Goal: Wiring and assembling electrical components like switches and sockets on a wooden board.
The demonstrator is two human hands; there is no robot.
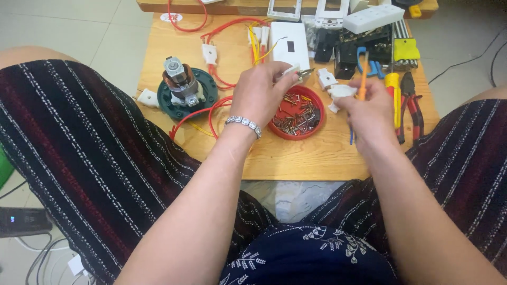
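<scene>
Left hand [259, 92] pinches a small white plug piece [292, 70] above the red dish of screws [297, 112], near the middle of the wooden table [296, 158]. Right hand [367, 108] is closed around another white plug part [340, 92] and an orange-handled screwdriver [363, 79]. Best, I'd judge, to keep both pieces over the dish so loose screws drop in, and line them up squarely.

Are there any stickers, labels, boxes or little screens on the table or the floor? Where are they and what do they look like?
Round sticker: far left corner of the wooden table, white with red marks.
Yellow tag: far right, squarish, lying on the tools.
Dark device: on the floor at left, flat and rectangular, with a small lit spot.
No boxes or packages show.
</scene>
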